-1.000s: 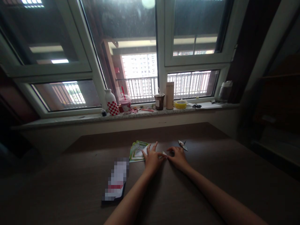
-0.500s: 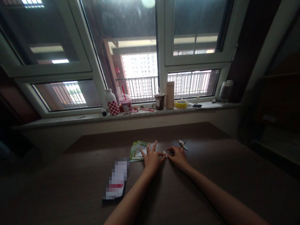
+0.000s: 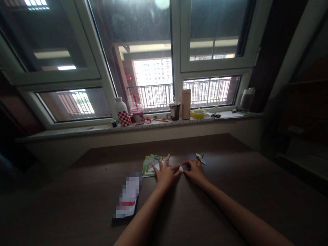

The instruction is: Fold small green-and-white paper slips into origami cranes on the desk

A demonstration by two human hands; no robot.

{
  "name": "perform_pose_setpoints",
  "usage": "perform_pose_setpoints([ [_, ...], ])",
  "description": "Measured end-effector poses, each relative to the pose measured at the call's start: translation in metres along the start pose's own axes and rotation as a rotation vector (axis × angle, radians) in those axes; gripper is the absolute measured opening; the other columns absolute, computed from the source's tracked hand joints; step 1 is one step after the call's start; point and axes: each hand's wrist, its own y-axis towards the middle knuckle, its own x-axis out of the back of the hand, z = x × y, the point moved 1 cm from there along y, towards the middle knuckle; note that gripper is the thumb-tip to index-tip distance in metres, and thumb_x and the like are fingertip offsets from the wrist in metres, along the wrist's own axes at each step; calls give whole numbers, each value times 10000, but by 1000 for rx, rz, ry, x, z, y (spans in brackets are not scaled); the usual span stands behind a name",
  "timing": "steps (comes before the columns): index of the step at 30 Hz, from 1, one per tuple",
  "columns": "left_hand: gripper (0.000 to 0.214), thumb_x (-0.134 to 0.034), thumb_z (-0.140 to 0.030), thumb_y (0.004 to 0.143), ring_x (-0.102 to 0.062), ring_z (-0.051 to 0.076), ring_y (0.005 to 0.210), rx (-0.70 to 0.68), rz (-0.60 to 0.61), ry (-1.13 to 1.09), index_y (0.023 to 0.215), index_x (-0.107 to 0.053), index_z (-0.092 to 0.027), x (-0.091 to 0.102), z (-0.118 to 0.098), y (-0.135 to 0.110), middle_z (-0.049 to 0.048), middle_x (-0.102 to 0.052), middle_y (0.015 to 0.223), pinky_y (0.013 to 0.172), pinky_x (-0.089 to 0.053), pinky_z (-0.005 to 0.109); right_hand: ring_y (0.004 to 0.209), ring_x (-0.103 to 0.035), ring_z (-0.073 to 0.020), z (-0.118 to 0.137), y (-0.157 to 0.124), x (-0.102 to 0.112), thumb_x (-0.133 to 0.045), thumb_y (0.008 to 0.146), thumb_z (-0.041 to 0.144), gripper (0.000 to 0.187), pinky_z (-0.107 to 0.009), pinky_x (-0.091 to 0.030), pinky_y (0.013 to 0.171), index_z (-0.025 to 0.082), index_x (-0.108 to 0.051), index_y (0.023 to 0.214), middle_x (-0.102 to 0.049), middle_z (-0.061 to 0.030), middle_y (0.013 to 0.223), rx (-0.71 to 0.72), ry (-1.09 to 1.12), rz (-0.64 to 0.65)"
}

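A small whitish folded piece of paper is between my two hands, just above or on the brown table. My left hand pinches its left side with thumb and index finger, the other fingers spread out over a stack of green printed paper sheets. From the right, my right hand grips the piece with its fingertips, its fingers curled. Beyond the right hand lies a folded paper figure with pointed ends, apart from the fingers.
A phone with a blurred-out screen lies left of my left forearm. Along the windowsill stand a checkered bottle, a pink drink cup, a dark drink cup, a tan flask, yellow tape and scissors.
The folded piece of paper shows a little more of its surface between the fingertips. My left hand's fingers have shifted slightly left; my right hand stays nearly still.
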Motion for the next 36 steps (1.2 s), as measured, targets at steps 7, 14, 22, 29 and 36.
perform_pose_setpoints([
  [7,361,-578,-632,812,-153,414,1477,-31,-60,21,1158,-646,-554,-6,1,-1,-88,-302,1597,1069,58,790,1141,-511,-279,-1,1,-1,-699,779,302,278,-358,-368,993,211,-706,1041,-677,-88,1110,7,-29,15],
  [14,334,-652,-526,817,-228,354,1457,-45,-136,-53,1148,-673,-484,-6,-3,-3,-10,-385,1555,1087,26,776,1164,-504,-289,1,0,0,-695,788,311,225,-367,-367,1004,227,-729,995,-677,-84,1112,-2,-38,6],
  [22,85,-734,-373,790,-244,321,1445,-76,-73,-137,833,-770,-437,-3,-3,0,-68,-429,1514,1102,16,762,1170,-500,-286,3,-1,4,-693,789,288,213,-354,-361,1003,225,-730,990,-672,-83,1121,-11,-34,24],
  [29,107,-707,-428,805,-223,342,1451,-43,-20,-152,889,-765,-461,-3,-3,0,-73,-382,1552,1082,18,784,1163,-493,-287,2,0,2,-688,800,322,229,-345,-352,996,224,-726,1003,-666,-89,1128,-11,-54,32],
  [36,107,-734,-391,787,-230,322,1450,-36,-43,-186,879,-767,-434,-4,-7,0,-68,-398,1540,1095,-13,769,1157,-504,-281,1,1,2,-699,788,299,243,-333,-353,997,215,-730,1013,-673,-95,1123,-3,-52,28],
])
